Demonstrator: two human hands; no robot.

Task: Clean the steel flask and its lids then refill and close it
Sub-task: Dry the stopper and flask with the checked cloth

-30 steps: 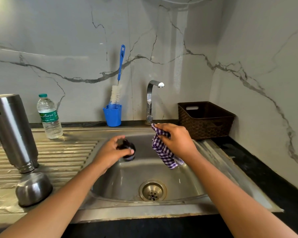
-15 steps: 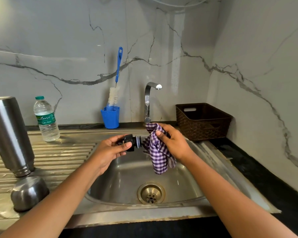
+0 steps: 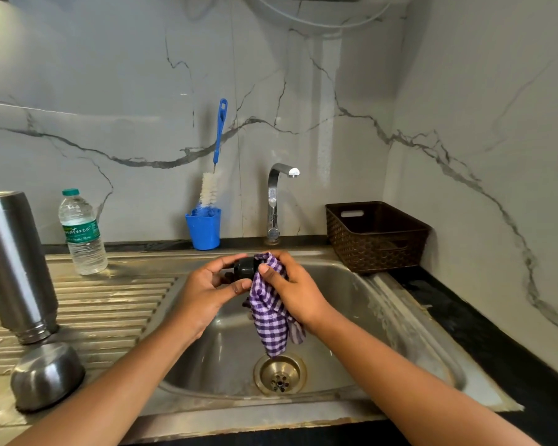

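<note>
Far L: steel flask (image 3: 13, 265) neck-down on drainboard (image 3: 110, 304), steel cup lid (image 3: 47, 375) mouth-down just in front. Your L hand (image 3: 203, 291) grips black inner lid (image 3: 247, 268) over sink (image 3: 384, 304) — R hand (image 3: 298, 291) pinches purple checked cloth (image 3: 269, 317) against it.

Single wide-angle view from head height, facing forward and down across the near edge of the sink (image 3: 384, 333) toward the tap (image 3: 273, 201) and wall (image 3: 110, 75). Close in: left hand (image 3: 203, 291), right hand (image 3: 298, 291) at arm's reach, mid-frame.
</note>
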